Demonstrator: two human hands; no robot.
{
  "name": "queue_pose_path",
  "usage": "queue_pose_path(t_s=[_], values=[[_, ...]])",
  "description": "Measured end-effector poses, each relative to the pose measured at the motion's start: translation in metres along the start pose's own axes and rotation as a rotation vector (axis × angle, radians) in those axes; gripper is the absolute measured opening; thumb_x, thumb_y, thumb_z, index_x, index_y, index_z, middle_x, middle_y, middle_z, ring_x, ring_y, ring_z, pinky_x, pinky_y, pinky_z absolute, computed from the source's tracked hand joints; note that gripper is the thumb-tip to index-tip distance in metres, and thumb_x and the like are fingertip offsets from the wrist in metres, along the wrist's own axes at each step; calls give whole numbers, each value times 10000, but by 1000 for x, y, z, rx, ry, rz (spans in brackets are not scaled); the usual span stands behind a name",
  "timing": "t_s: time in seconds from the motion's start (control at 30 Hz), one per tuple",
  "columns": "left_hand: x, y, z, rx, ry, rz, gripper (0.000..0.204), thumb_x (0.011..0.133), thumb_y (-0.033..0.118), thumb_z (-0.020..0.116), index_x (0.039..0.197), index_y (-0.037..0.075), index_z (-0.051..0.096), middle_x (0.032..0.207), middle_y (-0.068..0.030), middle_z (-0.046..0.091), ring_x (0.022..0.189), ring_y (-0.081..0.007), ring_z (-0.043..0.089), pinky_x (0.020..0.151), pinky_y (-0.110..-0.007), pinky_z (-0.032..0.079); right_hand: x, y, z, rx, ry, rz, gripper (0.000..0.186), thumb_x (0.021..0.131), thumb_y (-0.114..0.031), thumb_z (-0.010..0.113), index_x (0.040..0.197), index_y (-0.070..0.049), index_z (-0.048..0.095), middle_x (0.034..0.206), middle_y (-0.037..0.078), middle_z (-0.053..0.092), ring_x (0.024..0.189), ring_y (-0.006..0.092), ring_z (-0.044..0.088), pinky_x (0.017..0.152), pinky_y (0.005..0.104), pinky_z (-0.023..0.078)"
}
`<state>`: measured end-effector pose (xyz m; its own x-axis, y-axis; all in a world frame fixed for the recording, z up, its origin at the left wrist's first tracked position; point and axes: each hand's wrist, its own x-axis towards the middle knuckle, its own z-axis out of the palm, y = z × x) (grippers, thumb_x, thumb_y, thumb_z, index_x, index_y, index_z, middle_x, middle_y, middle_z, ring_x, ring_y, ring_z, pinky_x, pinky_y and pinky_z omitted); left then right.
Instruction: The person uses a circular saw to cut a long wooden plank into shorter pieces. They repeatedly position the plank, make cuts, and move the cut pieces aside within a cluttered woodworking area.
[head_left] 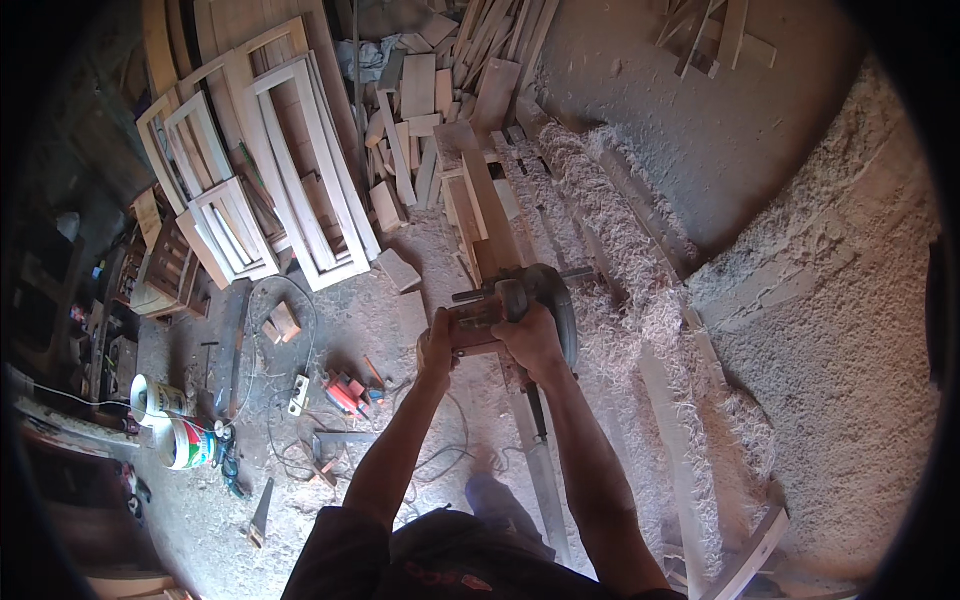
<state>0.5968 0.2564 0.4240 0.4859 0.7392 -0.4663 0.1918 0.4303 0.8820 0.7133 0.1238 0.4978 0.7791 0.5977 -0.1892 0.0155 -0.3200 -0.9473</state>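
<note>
Between my two hands is a circular saw (pixel 476 324) with a worn reddish motor housing and a dark round blade guard on its right side. Fingers of my left hand (pixel 436 348) are closed around the left end of the housing. My right hand (pixel 530 340) grips the dark handle beside the guard. Beneath and beyond the saw lie long wooden boards (pixel 490 230). A narrow timber (pixel 541 475) runs back from the saw toward my body, and a dark cord hangs along it. The blade itself is hidden.
Door or window frames (pixel 320 275) lean at the far left, beside a heap of offcuts (pixel 420 90). Cords, a red power tool (pixel 347 393), a handsaw (pixel 262 512) and buckets (pixel 183 444) sit on the left floor. Wood shavings (pixel 640 260) cover the right side.
</note>
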Motion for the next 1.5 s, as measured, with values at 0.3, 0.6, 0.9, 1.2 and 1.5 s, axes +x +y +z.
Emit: queue_pose_path(t_s=[0.3,0.6,0.9,1.2,1.5], values=[[79,40,8,-41,4,9,608,985,628,538,1030,57,745,663,-5,563,478,-110,484,432,-280,375,91,-11,22,29,-1,-23,285,780,-20,740,1058,7,683,817,25,651,675,120,632,571,319,498],[136,69,19,-66,16,34,594,988,623,542,1029,65,743,661,1,552,483,-103,479,431,-286,374,151,-28,36,-3,23,-66,298,772,-27,750,1061,10,691,792,19,651,669,112,628,571,313,496],[203,100,24,-56,5,45,597,1003,616,527,1025,56,734,663,1,547,488,-100,479,433,-278,380,222,-44,51,16,11,-106,338,760,-50,756,1085,19,693,823,27,670,723,116,641,627,314,522],[279,135,35,-64,14,127,616,1008,615,520,999,41,741,672,6,561,514,-91,485,448,-284,371,305,-67,67,46,-26,-67,298,767,-23,751,1055,6,676,837,12,646,683,101,628,573,295,501],[356,166,45,-125,34,104,596,1005,621,541,1066,66,750,702,16,584,527,-78,477,465,-263,356,383,-84,83,39,-63,-40,272,776,-31,723,1039,5,665,766,51,638,628,141,621,557,324,480]])
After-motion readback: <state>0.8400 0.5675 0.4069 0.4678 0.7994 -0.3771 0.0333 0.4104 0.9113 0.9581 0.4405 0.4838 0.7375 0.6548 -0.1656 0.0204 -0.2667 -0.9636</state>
